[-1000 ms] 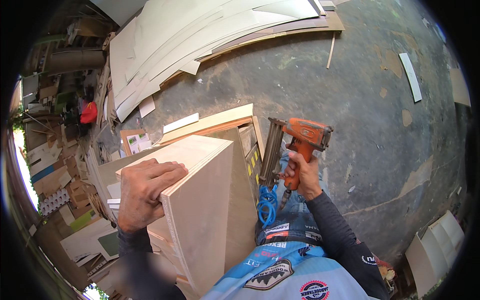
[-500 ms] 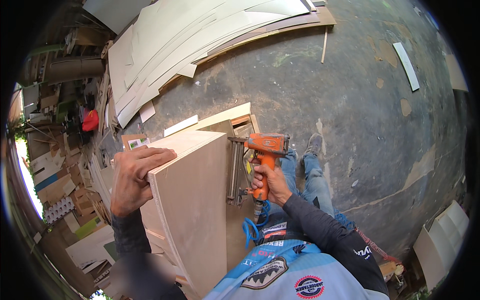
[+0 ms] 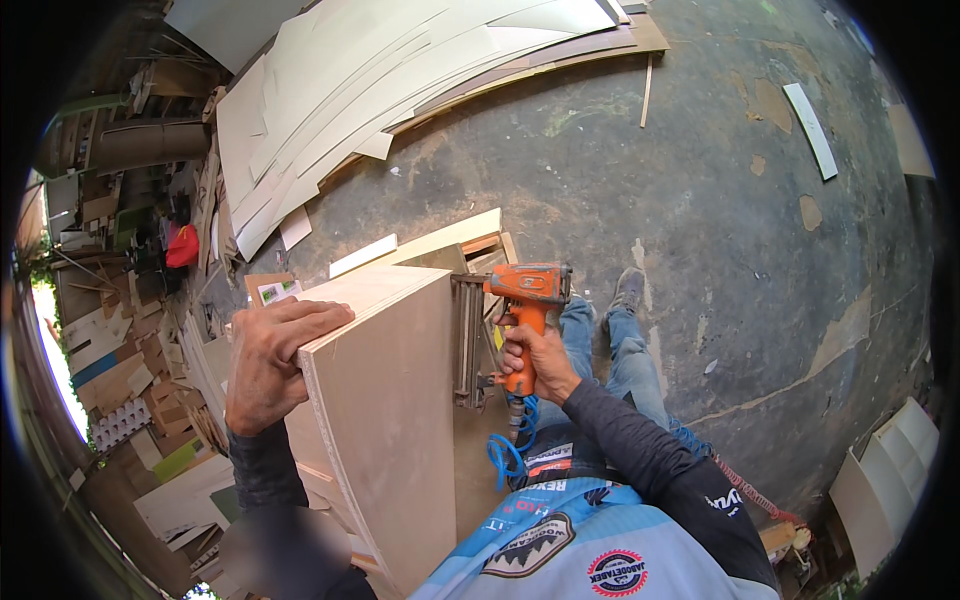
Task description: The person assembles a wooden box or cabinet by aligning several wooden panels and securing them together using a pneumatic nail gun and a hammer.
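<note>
- Plywood box (image 3: 390, 400): in front of you and to your left, broad pale side and layered edges showing.
- Your left hand (image 3: 272, 362): on the box's upper left corner, its grip closed over the edge, fingers lying across the top.
- Your right hand (image 3: 538, 360): right of the box, its grip wrapped round the handle of an orange nail gun (image 3: 530, 284).
- The gun is level with the box's upper right corner, nose pointing at it; you cannot tell whether they touch. Its magazine (image 3: 468, 345) stands just beside the box.
- Blue hose (image 3: 503, 458): looped below the gun, right of the box.
- White sheets (image 3: 400, 75): stacked well beyond the box.
- Pale strip (image 3: 810, 130): on the floor (image 3: 720, 230), far right of the box.
</note>
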The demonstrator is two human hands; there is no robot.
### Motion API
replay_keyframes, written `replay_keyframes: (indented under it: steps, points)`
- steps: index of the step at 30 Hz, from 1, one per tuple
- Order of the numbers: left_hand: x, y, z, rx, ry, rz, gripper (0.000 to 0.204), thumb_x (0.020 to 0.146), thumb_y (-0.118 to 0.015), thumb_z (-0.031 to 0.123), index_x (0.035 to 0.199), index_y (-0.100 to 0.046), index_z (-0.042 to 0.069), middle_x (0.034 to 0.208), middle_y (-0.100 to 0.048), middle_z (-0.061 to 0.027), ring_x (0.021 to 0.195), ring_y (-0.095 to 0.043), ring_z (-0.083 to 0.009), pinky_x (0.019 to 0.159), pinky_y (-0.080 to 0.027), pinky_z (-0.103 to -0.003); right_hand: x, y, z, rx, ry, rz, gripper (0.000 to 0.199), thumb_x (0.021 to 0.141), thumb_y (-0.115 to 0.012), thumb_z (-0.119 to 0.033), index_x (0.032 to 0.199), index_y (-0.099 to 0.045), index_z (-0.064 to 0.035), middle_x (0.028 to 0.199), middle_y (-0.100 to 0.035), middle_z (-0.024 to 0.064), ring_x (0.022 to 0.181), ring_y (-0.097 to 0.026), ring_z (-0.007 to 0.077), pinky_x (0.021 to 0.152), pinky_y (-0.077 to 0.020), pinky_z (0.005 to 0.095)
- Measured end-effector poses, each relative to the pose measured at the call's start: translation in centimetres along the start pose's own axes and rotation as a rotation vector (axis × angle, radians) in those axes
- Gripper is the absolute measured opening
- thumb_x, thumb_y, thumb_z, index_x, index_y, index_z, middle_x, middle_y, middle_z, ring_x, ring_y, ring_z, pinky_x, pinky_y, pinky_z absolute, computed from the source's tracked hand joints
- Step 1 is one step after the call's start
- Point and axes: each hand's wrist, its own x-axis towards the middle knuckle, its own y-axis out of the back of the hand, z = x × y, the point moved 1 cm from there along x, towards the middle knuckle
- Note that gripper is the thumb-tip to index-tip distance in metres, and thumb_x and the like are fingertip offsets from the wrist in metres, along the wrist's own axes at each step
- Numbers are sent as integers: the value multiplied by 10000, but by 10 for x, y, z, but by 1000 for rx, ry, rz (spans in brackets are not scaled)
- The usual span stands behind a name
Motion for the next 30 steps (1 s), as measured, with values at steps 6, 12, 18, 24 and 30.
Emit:
replay_keyframes:
  steps: [6, 12, 18, 24, 30]
  points:
    - [-1, 0, -1, -6, 11, -5, 435, 641, -841, 189, 1042, -759, 44, 1023, -762, -121, 930, -745, -271, 799, -577, -338, 0, 2, 1, 9, -7, -3, 201, 927, -635, -123, 1102, -580, -41, 693, -477, -4, 523, -487, 104, 552, -463, 311]
    - [-2, 0, 0, -13, 17, -6, 443, 634, -855, 184, 1044, -762, 45, 1033, -761, -121, 927, -745, -266, 808, -578, -338, 0, 2, 0, -15, 4, 2, 195, 923, -632, -123, 1088, -582, -31, 695, -478, 0, 520, -480, 106, 550, -461, 311]
    - [-2, -1, -1, -26, 14, -1, 441, 633, -855, 176, 1044, -763, 44, 1024, -762, -118, 915, -745, -261, 805, -576, -337, 0, 2, -1, -35, 14, -14, 191, 928, -620, -120, 1089, -584, -25, 696, -482, 2, 519, -478, 106, 547, -464, 312]
    - [1, 1, 4, -28, 16, 8, 403, 646, -816, 156, 1014, -753, 4, 981, -759, -148, 892, -754, -293, 802, -578, -335, -5, -6, -3, -98, 18, 14, 223, 951, -577, -101, 1149, -594, -1, 675, -452, -25, 528, -488, 89, 556, -475, 301]
    - [1, 1, 4, -31, 18, 13, 407, 647, -815, 156, 1019, -753, 5, 972, -757, -149, 877, -753, -296, 789, -579, -335, -5, -5, -3, -78, 12, 8, 223, 948, -586, -99, 1151, -593, -7, 674, -452, -22, 526, -491, 93, 552, -475, 308]
